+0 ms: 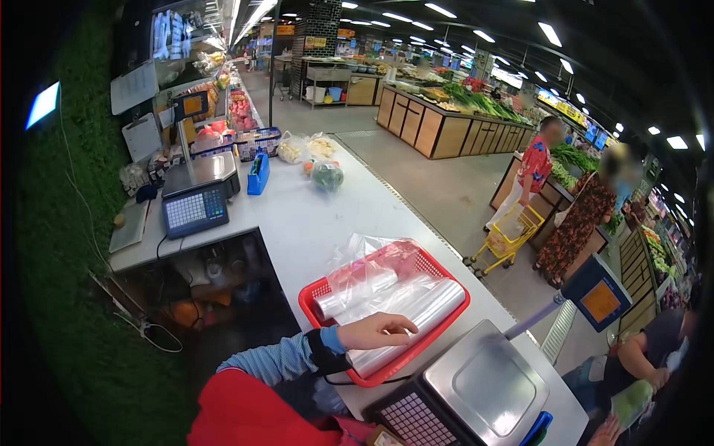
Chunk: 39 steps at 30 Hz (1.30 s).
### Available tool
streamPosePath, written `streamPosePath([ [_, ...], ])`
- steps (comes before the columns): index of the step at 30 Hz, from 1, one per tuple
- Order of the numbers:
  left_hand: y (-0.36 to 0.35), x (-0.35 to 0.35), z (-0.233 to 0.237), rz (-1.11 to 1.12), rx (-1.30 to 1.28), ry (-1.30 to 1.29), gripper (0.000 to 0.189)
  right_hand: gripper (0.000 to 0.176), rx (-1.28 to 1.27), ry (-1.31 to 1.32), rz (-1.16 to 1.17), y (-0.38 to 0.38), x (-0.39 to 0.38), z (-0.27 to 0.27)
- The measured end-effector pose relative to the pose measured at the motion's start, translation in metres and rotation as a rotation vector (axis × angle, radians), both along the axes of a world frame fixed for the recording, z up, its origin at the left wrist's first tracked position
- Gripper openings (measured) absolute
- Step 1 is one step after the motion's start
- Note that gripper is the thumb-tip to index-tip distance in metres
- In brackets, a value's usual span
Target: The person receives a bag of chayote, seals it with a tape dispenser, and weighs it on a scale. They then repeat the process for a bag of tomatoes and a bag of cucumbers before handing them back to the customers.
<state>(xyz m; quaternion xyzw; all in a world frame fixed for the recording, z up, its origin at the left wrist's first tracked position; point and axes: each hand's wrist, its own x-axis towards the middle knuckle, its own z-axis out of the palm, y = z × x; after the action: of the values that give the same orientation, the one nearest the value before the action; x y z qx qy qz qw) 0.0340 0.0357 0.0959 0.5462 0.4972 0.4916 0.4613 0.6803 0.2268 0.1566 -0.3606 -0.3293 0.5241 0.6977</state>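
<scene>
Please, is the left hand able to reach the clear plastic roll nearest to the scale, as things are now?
Yes, it seems so. The left hand is right at the clear plastic roll, over the open red basket, and nothing solid appears between them.

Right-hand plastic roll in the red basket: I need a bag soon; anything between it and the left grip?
Nothing visible does: the left grip is right over the roll. The loose clear film bunches toward the far side of the basket, beyond it.

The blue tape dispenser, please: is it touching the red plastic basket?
Apart: the head view shows bare white counter between the dispenser and the basket.
</scene>
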Motion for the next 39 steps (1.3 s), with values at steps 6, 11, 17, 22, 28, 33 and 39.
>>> streamPosePath([
  [6, 0.015, 0.011, 0.048, -0.112, 0.083, 0.168, 0.036, 0.045, -0.175, -0.227, -0.122, -0.069, 0.023, -0.035],
  [11, 0.043, 0.012, 0.114, -0.376, 0.133, 0.513, 0.033, 0.048, -0.609, -0.506, -0.465, -0.128, 0.098, -0.166],
  [17, 0.108, 0.033, 0.180, -0.527, 0.161, 0.556, 0.029, 0.047, -0.691, -1.489, -0.722, -0.207, 0.039, -0.250],
  [22, 0.170, 0.089, 0.152, -0.582, 0.131, 0.347, 0.029, 0.052, -0.813, -1.666, -0.771, -0.217, -0.037, -0.271],
  [28, 0.222, 0.131, 0.071, -0.630, 0.165, 0.564, 0.036, 0.047, -0.778, -1.763, -0.863, -0.220, -0.047, -0.274],
  [33, 0.228, 0.131, 0.019, -0.400, 0.264, 0.894, 0.045, 0.046, -0.726, -1.748, -0.850, -0.220, -0.054, -0.263],
  [39, 0.201, 0.097, 0.000, -0.358, 0.205, 0.956, 0.042, 0.045, -0.729, -1.730, -0.850, -0.219, -0.055, -0.260],
])
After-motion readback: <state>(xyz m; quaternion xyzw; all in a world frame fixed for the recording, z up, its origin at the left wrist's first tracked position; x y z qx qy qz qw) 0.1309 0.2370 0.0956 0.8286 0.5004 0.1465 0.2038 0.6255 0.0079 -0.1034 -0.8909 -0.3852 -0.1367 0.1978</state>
